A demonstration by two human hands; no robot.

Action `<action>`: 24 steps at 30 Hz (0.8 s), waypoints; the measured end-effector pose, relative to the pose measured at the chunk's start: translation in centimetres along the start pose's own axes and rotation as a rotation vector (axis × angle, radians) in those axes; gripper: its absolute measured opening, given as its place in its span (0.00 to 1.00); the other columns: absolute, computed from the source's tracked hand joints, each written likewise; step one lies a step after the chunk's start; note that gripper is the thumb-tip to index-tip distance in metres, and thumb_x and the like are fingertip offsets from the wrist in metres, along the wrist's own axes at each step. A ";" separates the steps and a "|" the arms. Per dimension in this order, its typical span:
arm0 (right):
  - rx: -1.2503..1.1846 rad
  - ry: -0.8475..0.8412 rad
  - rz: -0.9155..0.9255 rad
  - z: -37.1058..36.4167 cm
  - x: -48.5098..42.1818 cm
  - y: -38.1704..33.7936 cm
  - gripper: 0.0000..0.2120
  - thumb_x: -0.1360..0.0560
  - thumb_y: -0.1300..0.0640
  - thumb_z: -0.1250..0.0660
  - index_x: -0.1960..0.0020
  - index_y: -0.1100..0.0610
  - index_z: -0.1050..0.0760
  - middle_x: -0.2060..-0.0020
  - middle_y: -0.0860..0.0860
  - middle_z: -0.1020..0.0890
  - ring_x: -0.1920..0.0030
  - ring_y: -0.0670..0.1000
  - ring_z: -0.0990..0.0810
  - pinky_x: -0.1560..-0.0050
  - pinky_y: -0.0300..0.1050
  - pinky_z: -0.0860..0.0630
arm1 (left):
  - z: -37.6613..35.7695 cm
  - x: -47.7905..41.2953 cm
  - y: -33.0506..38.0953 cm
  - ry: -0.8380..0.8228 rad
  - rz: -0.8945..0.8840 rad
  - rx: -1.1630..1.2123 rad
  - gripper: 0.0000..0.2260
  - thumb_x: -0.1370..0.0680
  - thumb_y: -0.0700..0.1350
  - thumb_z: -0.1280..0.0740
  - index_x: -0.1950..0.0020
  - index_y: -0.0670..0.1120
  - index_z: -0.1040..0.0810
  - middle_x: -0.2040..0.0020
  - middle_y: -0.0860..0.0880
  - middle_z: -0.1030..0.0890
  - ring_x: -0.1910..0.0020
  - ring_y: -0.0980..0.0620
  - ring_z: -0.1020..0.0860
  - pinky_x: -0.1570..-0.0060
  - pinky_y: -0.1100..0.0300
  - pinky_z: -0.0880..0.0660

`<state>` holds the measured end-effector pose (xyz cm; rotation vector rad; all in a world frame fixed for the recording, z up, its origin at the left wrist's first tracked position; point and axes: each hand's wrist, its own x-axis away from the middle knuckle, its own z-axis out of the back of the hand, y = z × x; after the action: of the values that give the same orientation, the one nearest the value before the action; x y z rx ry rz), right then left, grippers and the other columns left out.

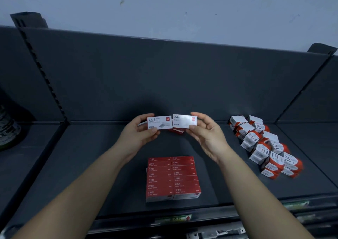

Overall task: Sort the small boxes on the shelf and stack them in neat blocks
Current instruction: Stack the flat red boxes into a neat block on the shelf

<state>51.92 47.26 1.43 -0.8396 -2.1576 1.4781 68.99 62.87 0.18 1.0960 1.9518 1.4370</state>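
Both hands are up in the centre of the frame, each carrying one staple box. The left hand [140,131] pinches a white-faced box [159,122] between thumb below and fingers above, printed side turned toward the camera. The right hand [204,129] grasps its twin [184,121] the same way, and the two boxes meet edge to edge, lined up like a pair. My read: they are being squared against each other so they can go down together as one row.

Below them, lower centre, sits the red block [172,178] on the shelf [91,156], two columns wide with red faces up and edges flush. That looks like the destination, and the pair in hand matches its two-column width nicely.

Just behind the held boxes, something red [176,130] peeks out on the shelf surface; probably more of the same stock, though it is mostly hidden.

Over on the right of the frame lies a loose heap of white-and-orange boxes [265,143], tipped at all angles, clearly a different product and not yet sorted. At the far left edge, a dark bundled object [7,127] sits on the neighbouring shelf bay, too dim to identify.
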 end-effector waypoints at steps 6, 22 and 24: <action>-0.061 -0.005 -0.021 -0.5 0.4 -0.3 0.20 0.24 0.72 0.36 0.34 0.61 0.28 0.49 0.58 0.15 0.46 0.55 0.16 0.48 0.44 0.20 | -0.2 0.3 0.2 0.004 0.020 0.021 0.19 0.22 0.32 0.35 0.32 0.44 0.27 0.43 0.43 0.18 0.52 0.51 0.18 0.52 0.62 0.21; 0.034 -0.076 -0.143 -0.7 1.9 1.1 0.11 0.21 0.64 0.37 0.40 0.62 0.24 0.47 0.59 0.18 0.51 0.54 0.17 0.51 0.42 0.19 | -0.5 1.0 0.8 -0.042 0.174 0.201 0.12 0.23 0.28 0.43 0.46 0.38 0.24 0.45 0.37 0.19 0.50 0.45 0.17 0.50 0.58 0.19; 0.013 -0.059 -0.120 -1.0 1.9 1.3 0.07 0.21 0.66 0.37 0.44 0.63 0.24 0.47 0.59 0.18 0.48 0.53 0.19 0.49 0.41 0.20 | -0.7 1.0 0.9 -0.070 0.190 0.244 0.08 0.26 0.34 0.38 0.48 0.39 0.24 0.49 0.39 0.20 0.54 0.47 0.18 0.53 0.59 0.19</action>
<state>51.49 49.55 0.55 -0.6575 -2.1971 1.4729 68.17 63.45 1.30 1.4553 2.0583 1.2559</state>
